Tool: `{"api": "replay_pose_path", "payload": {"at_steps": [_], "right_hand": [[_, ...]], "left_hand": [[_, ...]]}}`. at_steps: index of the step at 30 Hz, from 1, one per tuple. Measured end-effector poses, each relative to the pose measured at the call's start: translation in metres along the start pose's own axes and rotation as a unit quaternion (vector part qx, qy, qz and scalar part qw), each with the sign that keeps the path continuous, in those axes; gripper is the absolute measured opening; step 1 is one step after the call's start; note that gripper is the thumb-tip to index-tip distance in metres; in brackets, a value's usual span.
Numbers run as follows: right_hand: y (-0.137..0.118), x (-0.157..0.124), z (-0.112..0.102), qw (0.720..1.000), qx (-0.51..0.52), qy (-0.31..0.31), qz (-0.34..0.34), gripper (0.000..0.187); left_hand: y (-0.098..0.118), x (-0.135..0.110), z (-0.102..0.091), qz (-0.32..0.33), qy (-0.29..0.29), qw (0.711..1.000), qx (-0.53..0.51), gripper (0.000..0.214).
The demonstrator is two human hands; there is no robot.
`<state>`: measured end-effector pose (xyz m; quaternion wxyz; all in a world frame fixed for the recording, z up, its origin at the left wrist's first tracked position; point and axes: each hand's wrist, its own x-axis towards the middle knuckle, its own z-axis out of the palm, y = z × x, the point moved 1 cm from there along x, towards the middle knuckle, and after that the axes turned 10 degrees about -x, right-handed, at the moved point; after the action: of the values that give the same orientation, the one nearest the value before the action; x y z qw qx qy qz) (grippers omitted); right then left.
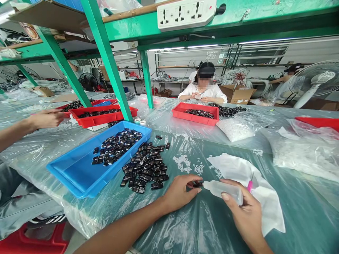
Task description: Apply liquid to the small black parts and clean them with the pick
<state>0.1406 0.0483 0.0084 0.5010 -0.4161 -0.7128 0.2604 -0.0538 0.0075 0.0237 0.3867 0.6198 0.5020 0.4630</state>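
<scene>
My left hand [181, 192] pinches a small black plastic part [197, 184] between thumb and fingers, just above the film-covered table. In my right hand [246, 208] is a translucent squeeze bottle [224, 190], tilted so that its nozzle meets or nearly meets the part; I cannot tell whether they touch. Left of my hands lies a heap of black parts [148, 165], next to a blue tray [82, 176] that holds many more. Small white pieces [182, 163] are scattered beyond my left hand. A white cloth [270, 204] lies by my right hand, with a pink-handled tool [250, 185] on it.
Red trays [196, 118] of black parts stand farther back, one before a seated co-worker [203, 84]. Plastic bags of white pieces [235, 128] lie to the right. Another person's arm [34, 121] reaches in at left. A green frame [108, 60] with a power strip [186, 14] rises overhead.
</scene>
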Motion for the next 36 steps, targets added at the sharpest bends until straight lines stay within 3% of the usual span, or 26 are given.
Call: {"api": "replay_pose_path", "payload": {"at_steps": [12,22,29,36], "right_hand": [[-0.0025,0.0045,0.0013,0.989,0.040,-0.037,0.134,0.036],[-0.0026,0.0005,-0.0001,0.996,0.012,-0.021,0.080,0.029],[0.0001,0.0022,-0.0013,0.985,0.073,-0.021,0.154,0.036],[0.0012,0.0009,0.0010,0.980,0.095,-0.014,0.176,0.038]], "left_hand": [[0.0021,0.0002,-0.0018,0.015,0.008,1.000,0.007,0.025],[0.0048,0.0003,-0.0020,0.014,0.010,1.000,0.018,0.021],[0.0005,0.0009,0.0014,-0.033,0.028,0.997,-0.069,0.024],[0.0004,0.0009,0.0018,-0.034,0.034,0.996,-0.073,0.023]]}}
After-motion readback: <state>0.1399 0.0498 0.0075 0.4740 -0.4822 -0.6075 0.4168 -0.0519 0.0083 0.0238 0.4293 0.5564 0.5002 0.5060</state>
